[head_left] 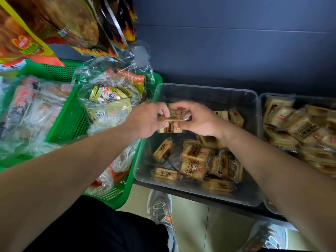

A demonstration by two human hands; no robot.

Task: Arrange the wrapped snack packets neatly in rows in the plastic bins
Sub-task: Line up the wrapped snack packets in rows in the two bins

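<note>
Above the clear bin (205, 87), the left hand (146, 120) and right hand (199, 121) grip a small stack of snack packets (172, 118) between curled fingers. Loose packets (194, 158) lie jumbled below; a fuller second bin (261, 99) stands just beside it.

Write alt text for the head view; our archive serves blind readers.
The left hand and right hand together hold wrapped snack packets above a clear bin of jumbled packets. A fuller bin sits right of it, a green basket of bagged snacks left.
</note>
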